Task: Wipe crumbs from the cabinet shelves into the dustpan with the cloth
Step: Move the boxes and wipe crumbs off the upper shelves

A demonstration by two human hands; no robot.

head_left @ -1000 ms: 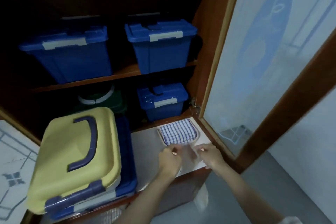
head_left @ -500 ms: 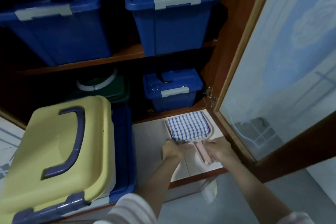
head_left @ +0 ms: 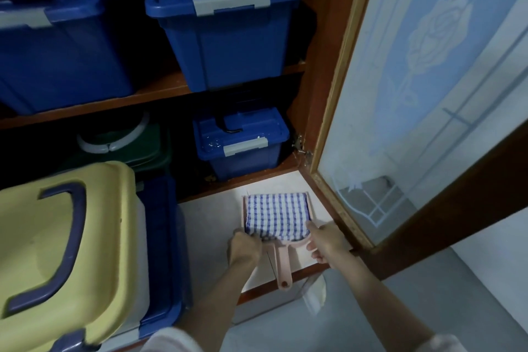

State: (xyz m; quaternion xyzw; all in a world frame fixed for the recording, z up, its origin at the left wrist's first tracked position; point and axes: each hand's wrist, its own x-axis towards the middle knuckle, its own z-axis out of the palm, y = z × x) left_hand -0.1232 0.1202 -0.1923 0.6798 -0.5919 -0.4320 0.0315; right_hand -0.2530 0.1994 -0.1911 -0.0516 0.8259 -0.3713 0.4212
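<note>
Checked cloth (head_left: 277, 216) folded in pink dustpan (head_left: 245, 210) just beyond hands, handle (head_left: 283, 268) running back between them; left hand (head_left: 245, 247) curled on near-left corner, right hand (head_left: 327, 243) touching near-right, grip unclear.

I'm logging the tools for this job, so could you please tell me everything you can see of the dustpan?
The dustpan is pale pink, plastic-looking, flat on the cabinet floor beside the open door. A blue-checked cloth fills its tray. Its handle, holed at the end, points toward the person. The left hand and right hand hold its near corners.
</note>
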